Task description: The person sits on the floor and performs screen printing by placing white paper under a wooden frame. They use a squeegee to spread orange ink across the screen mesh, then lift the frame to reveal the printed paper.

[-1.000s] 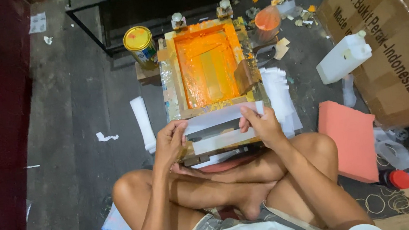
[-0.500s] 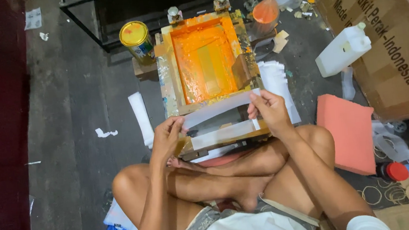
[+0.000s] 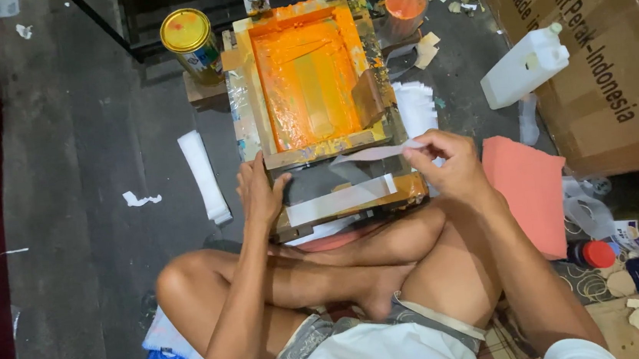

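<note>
Lifted my right hand, now pinching the thin white paper strip lying crosswise, left hand flat on the orange-stained wooden screen frame.

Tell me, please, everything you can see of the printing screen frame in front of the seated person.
The screen frame is a wooden rectangle lying flat on the floor, its mesh and rails smeared with orange ink. Foil-like tape lines its left rail. The left hand rests on its near left corner; the right hand pinches a pale strip lying across its near end.
</note>
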